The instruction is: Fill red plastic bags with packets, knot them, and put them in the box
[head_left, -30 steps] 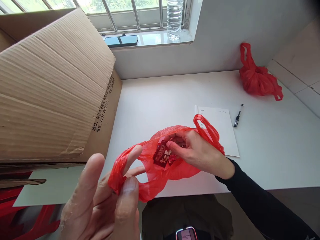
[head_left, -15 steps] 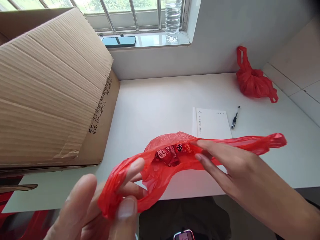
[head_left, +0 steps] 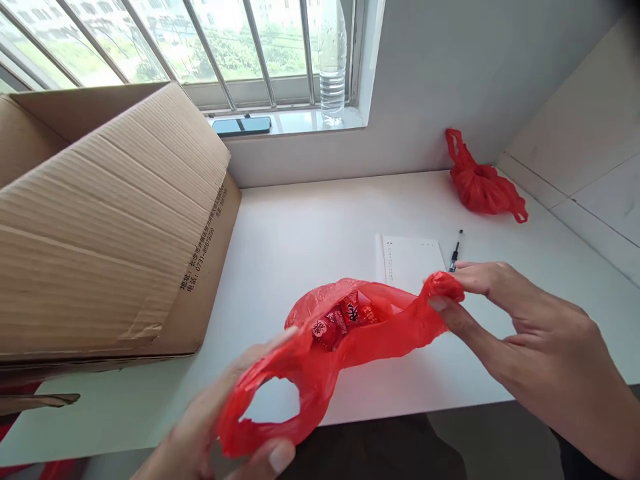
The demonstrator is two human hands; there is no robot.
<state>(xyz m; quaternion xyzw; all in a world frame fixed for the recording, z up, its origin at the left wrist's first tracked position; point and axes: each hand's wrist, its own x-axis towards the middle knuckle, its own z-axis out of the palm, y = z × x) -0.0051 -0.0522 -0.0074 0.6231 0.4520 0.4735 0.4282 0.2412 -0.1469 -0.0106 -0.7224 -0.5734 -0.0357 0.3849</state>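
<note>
A red plastic carrier bag (head_left: 385,343) stretches between my hands above the front of the white table, its mouth open toward me. Inside lie small dark-red snack packets (head_left: 330,328) with printed characters. My left hand (head_left: 200,423) grips the left handle loop, thumb in front and fingers behind; the loop gapes and white tabletop shows through it. At the other side, my right hand (head_left: 540,333) pinches the bunched right handle between thumb and fingers. The bag hides whatever lies deeper in it.
A large cardboard box (head_left: 115,233) stands open at the left. Behind the bag lie a notebook (head_left: 410,257) and a pen (head_left: 455,252). A tied red bag (head_left: 483,187) sits in the back right corner. On the windowsill are a phone (head_left: 243,125) and a water bottle (head_left: 333,80).
My right hand has moved from the bag's mouth to its right handle and closed on it. My left hand's fingers have left the loop's opening. The view has tilted upward.
</note>
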